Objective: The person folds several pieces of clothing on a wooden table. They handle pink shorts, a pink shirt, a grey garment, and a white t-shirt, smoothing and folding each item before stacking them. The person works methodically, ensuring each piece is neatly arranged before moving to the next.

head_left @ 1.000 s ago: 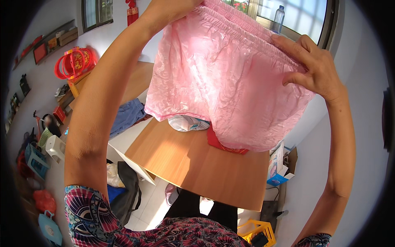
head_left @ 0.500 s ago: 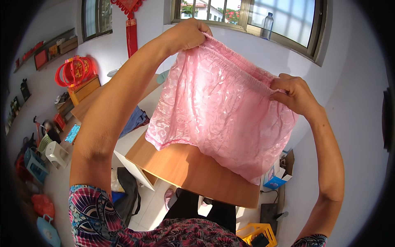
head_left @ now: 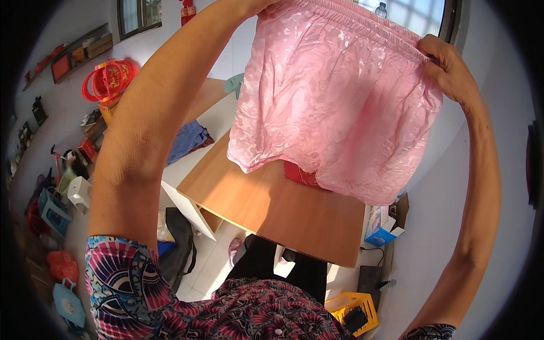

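Observation:
A pair of shiny pink patterned shorts [head_left: 334, 96] with a gathered elastic waistband hangs spread out in the air before me. My left hand [head_left: 262, 5], partly cut off by the upper edge, is closed on the left end of the waistband. At the other end, my right hand [head_left: 450, 71] pinches the waistband between thumb and fingers. Both legs of the shorts dangle above a brown wooden tabletop [head_left: 255, 198]. A red item [head_left: 300, 173] lies on that table, half hidden behind the hem.
Folded blue clothing [head_left: 190, 140] lies on a white surface left of the table. A blue and white box [head_left: 382, 224] and a yellow crate [head_left: 354, 311] stand at the lower right. Stools [head_left: 79, 192] line the left side. A bottle [head_left: 381, 10] stands by the window.
Both hands have risen, taking the shorts up and slightly to the right. The lifted hem now lets the red item on the table show.

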`<state>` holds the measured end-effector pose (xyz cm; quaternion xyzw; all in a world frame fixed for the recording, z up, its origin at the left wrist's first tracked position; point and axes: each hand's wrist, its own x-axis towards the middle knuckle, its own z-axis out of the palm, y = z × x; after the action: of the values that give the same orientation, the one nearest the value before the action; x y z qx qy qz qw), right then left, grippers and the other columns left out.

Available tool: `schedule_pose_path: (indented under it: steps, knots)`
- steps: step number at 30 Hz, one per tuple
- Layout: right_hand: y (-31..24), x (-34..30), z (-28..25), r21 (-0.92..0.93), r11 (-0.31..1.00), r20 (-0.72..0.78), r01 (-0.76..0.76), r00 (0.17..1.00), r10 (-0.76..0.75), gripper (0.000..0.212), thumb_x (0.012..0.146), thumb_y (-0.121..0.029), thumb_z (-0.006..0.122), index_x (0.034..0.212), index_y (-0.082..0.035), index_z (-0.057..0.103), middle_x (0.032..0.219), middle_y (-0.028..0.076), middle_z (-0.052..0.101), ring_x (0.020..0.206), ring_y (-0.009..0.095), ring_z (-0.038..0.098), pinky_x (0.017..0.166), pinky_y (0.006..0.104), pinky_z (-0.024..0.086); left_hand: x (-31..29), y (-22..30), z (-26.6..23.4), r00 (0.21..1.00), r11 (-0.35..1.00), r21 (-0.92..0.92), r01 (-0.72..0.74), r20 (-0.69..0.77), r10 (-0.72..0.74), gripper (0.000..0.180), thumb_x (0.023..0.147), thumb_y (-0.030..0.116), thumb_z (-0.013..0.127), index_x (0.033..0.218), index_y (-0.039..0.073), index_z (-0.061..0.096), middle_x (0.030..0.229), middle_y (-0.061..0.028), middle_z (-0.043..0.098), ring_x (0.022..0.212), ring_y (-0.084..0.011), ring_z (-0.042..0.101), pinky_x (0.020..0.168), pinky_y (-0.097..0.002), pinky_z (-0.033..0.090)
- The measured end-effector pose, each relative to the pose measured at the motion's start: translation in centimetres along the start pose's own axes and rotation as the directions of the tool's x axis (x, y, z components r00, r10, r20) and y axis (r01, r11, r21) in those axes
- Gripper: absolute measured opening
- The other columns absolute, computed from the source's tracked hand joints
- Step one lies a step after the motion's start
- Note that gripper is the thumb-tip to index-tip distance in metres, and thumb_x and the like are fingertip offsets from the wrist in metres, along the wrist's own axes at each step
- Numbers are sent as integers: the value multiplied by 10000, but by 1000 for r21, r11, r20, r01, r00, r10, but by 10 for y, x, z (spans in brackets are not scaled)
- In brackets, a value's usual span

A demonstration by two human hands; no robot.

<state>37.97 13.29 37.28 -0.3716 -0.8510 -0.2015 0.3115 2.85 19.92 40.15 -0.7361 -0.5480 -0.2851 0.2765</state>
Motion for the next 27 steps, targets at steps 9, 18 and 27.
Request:
schedule_pose_path:
  steps: [9, 18, 27]
  knots:
    - [35, 16, 22, -30, 999, -150, 39, 988, -43, 330, 778, -52, 536, 1080, 59, 604, 981, 188, 630, 879, 286, 626, 832, 364, 484, 28, -51, 55, 906, 829, 472, -301, -130, 402, 132, 795, 88, 627, 764, 1, 721, 680, -138, 686, 705, -258, 712, 676, -329, 576]
    - [38, 26, 56, -76, 997, -255, -19, 967, -1, 146, 770, -38, 527, 887, 49, 542, 833, 231, 595, 754, 379, 585, 736, 414, 476, 36, -27, 64, 975, 812, 549, -200, 32, 218, 99, 753, 92, 688, 796, 19, 739, 784, -127, 735, 675, -233, 708, 611, -321, 545]
    - [8, 6, 53, 133, 989, -405, -67, 907, 116, 225, 755, 13, 465, 941, 17, 591, 731, 133, 517, 649, 214, 482, 661, 298, 444, -45, -11, 27, 974, 699, -715, -3, -160, -159, 204, 868, 212, 721, 879, 12, 681, 762, -3, 648, 702, -91, 603, 666, -229, 492]
